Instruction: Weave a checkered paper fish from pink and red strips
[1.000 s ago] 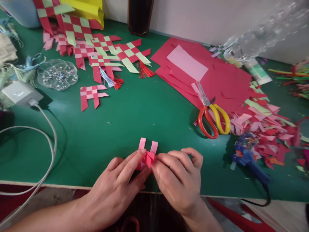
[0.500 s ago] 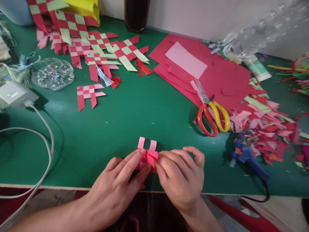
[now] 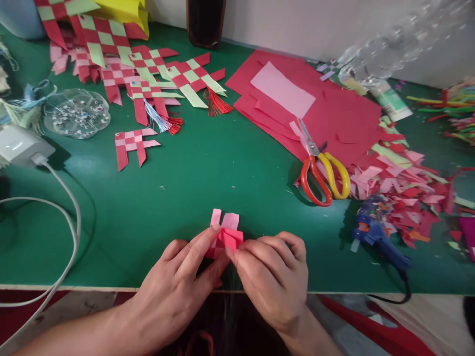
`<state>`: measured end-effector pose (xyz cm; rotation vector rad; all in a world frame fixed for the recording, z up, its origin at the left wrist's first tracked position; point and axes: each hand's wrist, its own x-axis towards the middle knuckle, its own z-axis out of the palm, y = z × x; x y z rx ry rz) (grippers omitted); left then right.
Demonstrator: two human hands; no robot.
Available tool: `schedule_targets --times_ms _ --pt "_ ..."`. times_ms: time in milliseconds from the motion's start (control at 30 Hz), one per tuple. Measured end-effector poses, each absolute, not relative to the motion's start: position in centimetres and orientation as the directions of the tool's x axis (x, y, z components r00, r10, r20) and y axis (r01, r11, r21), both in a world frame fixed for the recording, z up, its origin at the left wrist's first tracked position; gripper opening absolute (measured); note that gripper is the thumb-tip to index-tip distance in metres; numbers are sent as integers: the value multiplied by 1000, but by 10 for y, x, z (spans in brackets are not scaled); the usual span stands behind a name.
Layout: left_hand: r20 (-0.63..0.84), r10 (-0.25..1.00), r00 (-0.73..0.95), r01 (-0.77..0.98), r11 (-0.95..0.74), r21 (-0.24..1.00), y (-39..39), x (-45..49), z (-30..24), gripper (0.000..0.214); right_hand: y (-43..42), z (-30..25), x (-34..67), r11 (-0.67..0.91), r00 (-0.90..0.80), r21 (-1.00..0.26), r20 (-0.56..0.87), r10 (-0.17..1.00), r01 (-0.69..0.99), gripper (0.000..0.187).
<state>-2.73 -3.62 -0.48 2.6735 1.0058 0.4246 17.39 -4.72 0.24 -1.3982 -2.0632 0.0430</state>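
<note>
Pinching a Paper Weave (image 3: 232, 239) at a Green Table (image 3: 185, 188)

Two bare hands meet over a small red and pink paper weave near the front edge of a green table. The left hand (image 3: 181, 277) grasps its left side, the index finger laid along the top and the thumb below. The right hand (image 3: 276, 277) has thumb and forefinger closed on the right side, by a folded red flap, its other fingers curled. Two light pink strips jut from the far side; whether the paper weave touches the tabletop cannot be told.

Beyond the left hand lies a checkered red and pink fish (image 3: 131, 143), just apart from a heap of similar paper fish (image 3: 106, 39), some with tassels. Beside them sits a clear dish (image 3: 102, 106) of small round eyes, near a white charger (image 3: 25, 146) and its looping cable (image 3: 77, 212).

At right, scissors (image 3: 314, 151) with one red and one yellow handle rest with their blades over red sheets (image 3: 349, 116), topped by a pink rectangle (image 3: 282, 89). A blue glue gun (image 3: 376, 232) lies beside a pile of paper scraps (image 3: 401, 183).
</note>
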Motion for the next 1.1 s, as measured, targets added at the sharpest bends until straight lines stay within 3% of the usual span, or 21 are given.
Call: schedule_targets --times_ms 200,333,533,700,900,1100 --pt "179 675 716 605 -728 322 -37 -27 -8 37 -44 4 176 504 -313 -330 488 815 798 7" --pt "160 675 720 609 -725 322 -37 -27 -9 41 -42 3 177 509 -288 -320 539 791 799 18" --pt "135 669 731 587 -717 375 -37 -28 -7 42 -36 5 181 572 -417 -123 563 713 811 20" --pt "150 665 732 585 -725 362 -36 -29 -6 42 -29 14 187 614 -473 -148 509 719 775 8" --pt "134 667 733 604 -729 323 -35 -29 -3 39 -20 21 192 671 -543 -176 458 704 720 8" --pt "149 678 720 615 -723 315 -34 -27 -2 35 0 31 193 657 -602 -315 264 754 685 9"
